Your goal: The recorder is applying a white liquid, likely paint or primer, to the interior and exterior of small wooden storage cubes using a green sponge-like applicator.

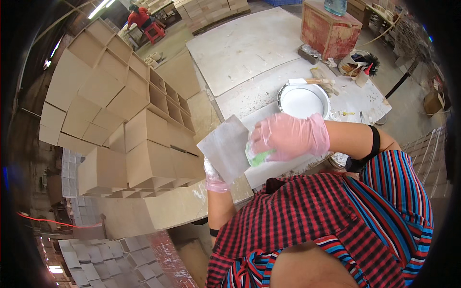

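My left hand (214, 176), in a thin clear-pink glove, grips a square piece (225, 148) with a streaky grey-white face. Whether it is a flat board or one side of a box, I cannot tell; the piece hides most of the fingers. My right hand (288, 138), gloved the same way, is closed on a pale green sponge (259, 157) at the right edge of the piece. Just beyond the right hand stands a round bucket of white paint (301, 102). A flat brush (307, 81) with a wooden handle lies across its far rim.
Plain brown boxes (153, 161) are stacked at the left beside a divided wooden rack (168, 98). The paint-spotted white worktop (259, 53) carries a red-smeared crate (331, 31) and a tub of tools (357, 65). Far off, a person in red (139, 19) is by a red stool.
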Action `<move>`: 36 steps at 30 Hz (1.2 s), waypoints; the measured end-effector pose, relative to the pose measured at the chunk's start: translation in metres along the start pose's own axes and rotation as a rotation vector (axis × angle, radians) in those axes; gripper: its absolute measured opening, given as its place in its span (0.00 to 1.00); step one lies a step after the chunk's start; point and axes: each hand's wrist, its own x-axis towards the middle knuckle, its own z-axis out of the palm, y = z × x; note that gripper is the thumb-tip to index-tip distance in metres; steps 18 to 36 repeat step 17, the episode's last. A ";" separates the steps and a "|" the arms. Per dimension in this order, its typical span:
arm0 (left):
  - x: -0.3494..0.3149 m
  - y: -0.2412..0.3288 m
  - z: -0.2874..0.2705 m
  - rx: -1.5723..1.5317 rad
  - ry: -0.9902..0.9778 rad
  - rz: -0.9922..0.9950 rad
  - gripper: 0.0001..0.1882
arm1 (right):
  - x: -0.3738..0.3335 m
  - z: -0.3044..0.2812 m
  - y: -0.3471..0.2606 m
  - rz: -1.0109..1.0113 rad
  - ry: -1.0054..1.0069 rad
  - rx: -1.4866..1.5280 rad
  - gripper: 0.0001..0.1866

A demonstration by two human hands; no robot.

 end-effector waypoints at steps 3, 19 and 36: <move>-0.040 -0.025 0.036 -0.351 0.070 -0.177 0.14 | 0.029 -0.009 0.009 0.213 0.103 -0.081 0.11; -0.042 -0.030 0.045 -0.769 -0.110 -0.564 0.33 | 0.030 -0.012 0.024 0.178 0.235 -0.125 0.10; -0.042 -0.030 0.045 -0.769 -0.110 -0.564 0.33 | 0.030 -0.012 0.024 0.178 0.235 -0.125 0.10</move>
